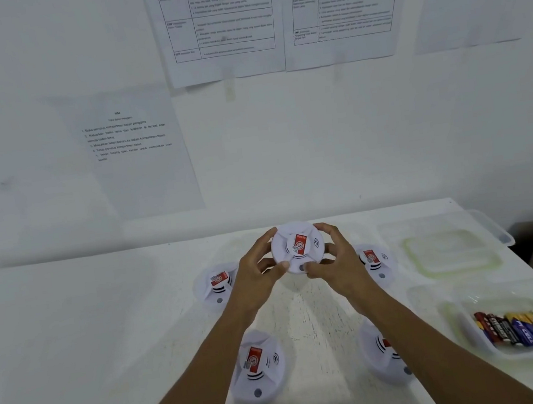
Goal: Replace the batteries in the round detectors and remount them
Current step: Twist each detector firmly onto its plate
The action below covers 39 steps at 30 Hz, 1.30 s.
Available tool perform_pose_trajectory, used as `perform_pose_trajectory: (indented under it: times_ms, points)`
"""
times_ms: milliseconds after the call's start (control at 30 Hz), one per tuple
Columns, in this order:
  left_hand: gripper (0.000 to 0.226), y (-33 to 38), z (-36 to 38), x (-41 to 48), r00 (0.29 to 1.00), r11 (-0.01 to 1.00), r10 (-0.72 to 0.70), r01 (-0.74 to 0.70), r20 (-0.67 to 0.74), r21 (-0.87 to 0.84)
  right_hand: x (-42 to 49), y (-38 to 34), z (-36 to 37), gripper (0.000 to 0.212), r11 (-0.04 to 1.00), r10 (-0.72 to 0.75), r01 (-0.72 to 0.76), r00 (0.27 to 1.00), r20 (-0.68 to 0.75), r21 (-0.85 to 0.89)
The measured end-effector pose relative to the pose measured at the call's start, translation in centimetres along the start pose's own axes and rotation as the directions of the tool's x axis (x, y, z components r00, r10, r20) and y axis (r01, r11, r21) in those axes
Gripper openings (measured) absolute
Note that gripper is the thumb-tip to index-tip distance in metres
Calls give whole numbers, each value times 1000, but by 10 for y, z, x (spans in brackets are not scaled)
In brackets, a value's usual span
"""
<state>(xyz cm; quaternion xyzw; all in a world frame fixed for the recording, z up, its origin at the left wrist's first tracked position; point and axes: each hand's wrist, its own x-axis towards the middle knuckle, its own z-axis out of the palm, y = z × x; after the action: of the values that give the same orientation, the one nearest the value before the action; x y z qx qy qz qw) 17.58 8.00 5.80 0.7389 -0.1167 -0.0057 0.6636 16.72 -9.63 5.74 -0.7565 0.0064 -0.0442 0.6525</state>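
A round white detector with a red label is held above the middle of the white table. My left hand grips its left rim and my right hand grips its right rim, thumbs on the near edge. Other detectors lie on the table: one at the left, one at the right partly behind my right hand, one near left, and one near right partly under my right forearm. A clear tray at the right holds several batteries.
A clear plastic container with a greenish rim stands at the back right of the table. Printed sheets hang on the white wall behind. The table's right edge runs past the containers.
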Motion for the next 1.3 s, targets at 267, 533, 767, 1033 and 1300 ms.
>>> perform_pose_trajectory:
  times_ms: [267,533,767,1033,1300]
  points:
    - [55,-2,0,0,1000,1000,2,-2,-4,10,0,4,-2,67,1000,6,-6,1000,13,20]
    - [56,-4,0,-1,1000,1000,-10,10,0,16,-1,6,-1,66,1000,-5,5,1000,10,-12]
    - [55,0,1,-2,1000,1000,3,-3,2,18,-1,5,-2,66,1000,-16,16,1000,9,-9]
    - [54,2,2,-4,1000,1000,6,-6,2,3,0,6,-3,68,1000,-17,17,1000,10,-25]
    - [54,2,3,-6,1000,1000,4,-4,2,-14,-2,6,-3,68,1000,-22,23,1000,11,-15]
